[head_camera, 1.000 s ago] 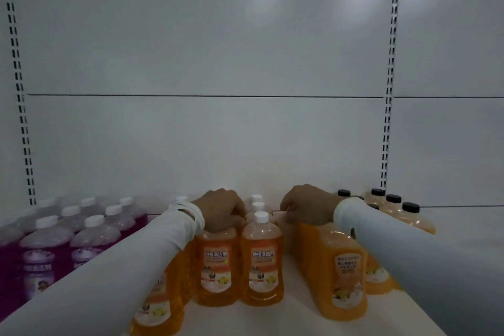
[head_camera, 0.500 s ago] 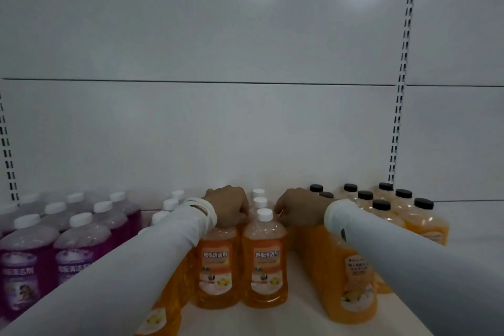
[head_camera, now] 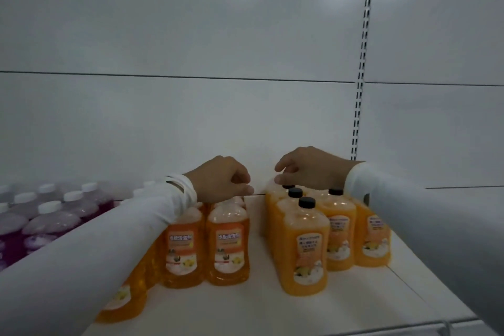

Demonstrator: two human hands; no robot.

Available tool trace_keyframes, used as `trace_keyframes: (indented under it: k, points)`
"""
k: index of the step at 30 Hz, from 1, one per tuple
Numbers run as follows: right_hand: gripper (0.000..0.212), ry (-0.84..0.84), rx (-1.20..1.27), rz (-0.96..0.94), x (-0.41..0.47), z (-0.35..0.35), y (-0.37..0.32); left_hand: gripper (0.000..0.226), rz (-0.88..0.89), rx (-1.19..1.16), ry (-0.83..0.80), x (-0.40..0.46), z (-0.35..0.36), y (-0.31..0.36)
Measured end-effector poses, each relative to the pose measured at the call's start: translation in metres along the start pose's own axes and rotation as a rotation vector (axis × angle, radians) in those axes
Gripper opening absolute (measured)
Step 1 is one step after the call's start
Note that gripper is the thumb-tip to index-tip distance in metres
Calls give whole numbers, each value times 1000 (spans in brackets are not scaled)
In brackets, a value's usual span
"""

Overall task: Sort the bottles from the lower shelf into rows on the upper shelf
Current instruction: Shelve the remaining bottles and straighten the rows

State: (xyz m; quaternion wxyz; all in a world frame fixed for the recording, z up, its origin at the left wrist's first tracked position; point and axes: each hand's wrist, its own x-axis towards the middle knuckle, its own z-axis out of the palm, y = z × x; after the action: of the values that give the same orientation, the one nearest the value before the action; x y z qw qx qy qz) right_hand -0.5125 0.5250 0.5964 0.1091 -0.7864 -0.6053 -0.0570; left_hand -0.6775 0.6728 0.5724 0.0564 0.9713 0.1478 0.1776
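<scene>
Clear orange bottles (head_camera: 227, 245) with white caps stand in rows on the white shelf (head_camera: 267, 305). My left hand (head_camera: 221, 180) hovers right over their tops with its fingers curled shut, and it hides the front caps. To the right stands a group of opaque orange bottles (head_camera: 305, 251) with black caps. My right hand (head_camera: 308, 169) is over the back of that group, its fingertips loosely apart at the shoulder of the rear bottle (head_camera: 272, 191). Purple bottles (head_camera: 54, 215) with white caps fill the left of the shelf.
A white back panel rises behind the shelf, with a slotted upright (head_camera: 360, 90) at the right. My white sleeves cross the lower corners and hide some bottles. A gap of bare shelf separates the two orange groups, and bare shelf lies along the front edge (head_camera: 381, 327).
My right hand has moved back and right, over the rear black-capped bottles. The gap between the two orange groups looks wider. The view has shifted to the right.
</scene>
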Motion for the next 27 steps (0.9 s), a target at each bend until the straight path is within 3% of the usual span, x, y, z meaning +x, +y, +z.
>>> trace_keyframes:
  k: [7,17,19,27]
  points:
    - [36,40,114,-60,-54,-1,61,52,-73,-25,-129,0,36,61]
    - [53,-132,135,-111,-61,41,85,30,-282,-58,-76,-7,72,89]
    - [51,-108,158,-97,-58,46,86,19,-276,-63,-47,-7,73,89]
    - [49,-134,142,-106,-56,44,85,22,-201,-102,-76,-4,72,78]
